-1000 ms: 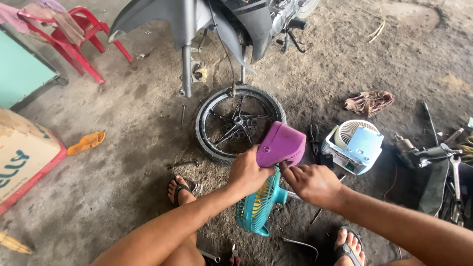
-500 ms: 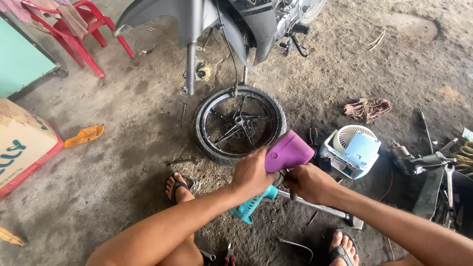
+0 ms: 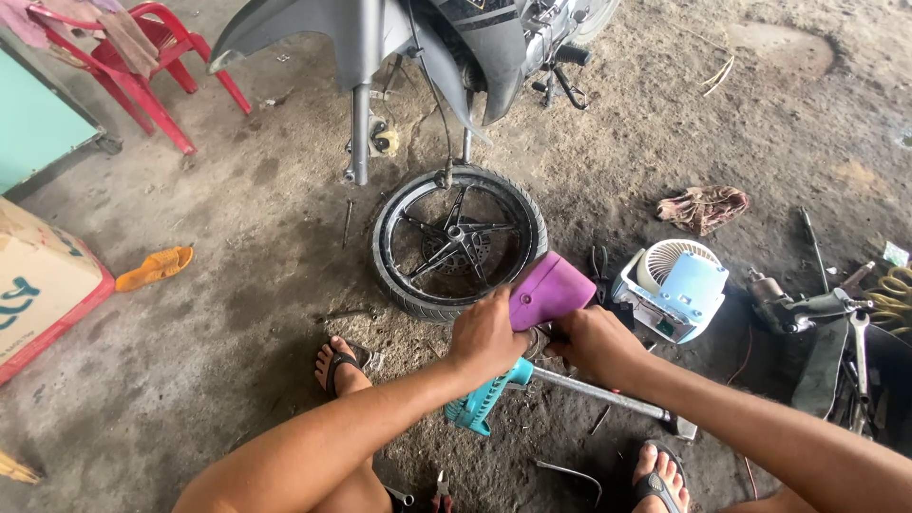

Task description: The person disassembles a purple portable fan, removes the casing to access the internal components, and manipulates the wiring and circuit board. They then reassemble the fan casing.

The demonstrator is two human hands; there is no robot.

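My left hand (image 3: pixel 486 337) grips the lower edge of a purple plastic fan housing (image 3: pixel 551 288), which sits atop a teal part (image 3: pixel 480 403) below my wrists. My right hand (image 3: pixel 598 344) holds the same assembly from the right side, fingers curled under the purple housing. A grey metal pole (image 3: pixel 608 395) runs from beneath my hands toward the lower right. A motorcycle wheel (image 3: pixel 458 239) lies flat on the dirt just beyond my hands.
A motorcycle (image 3: pixel 418 47) without its front wheel stands ahead. A small white-and-blue fan (image 3: pixel 674 287) sits to the right, with tools (image 3: pixel 836 313) and a rag (image 3: pixel 703 207) beyond. Red plastic chair (image 3: pixel 142 57), cardboard box (image 3: pixel 38 285) and orange sandal (image 3: pixel 155 267) lie left. My feet in sandals (image 3: pixel 344 366) flank the work.
The teal grille that faced up under the purple housing has turned edge-on and dropped lower. The purple housing tilted to the right, and the metal pole came into view.
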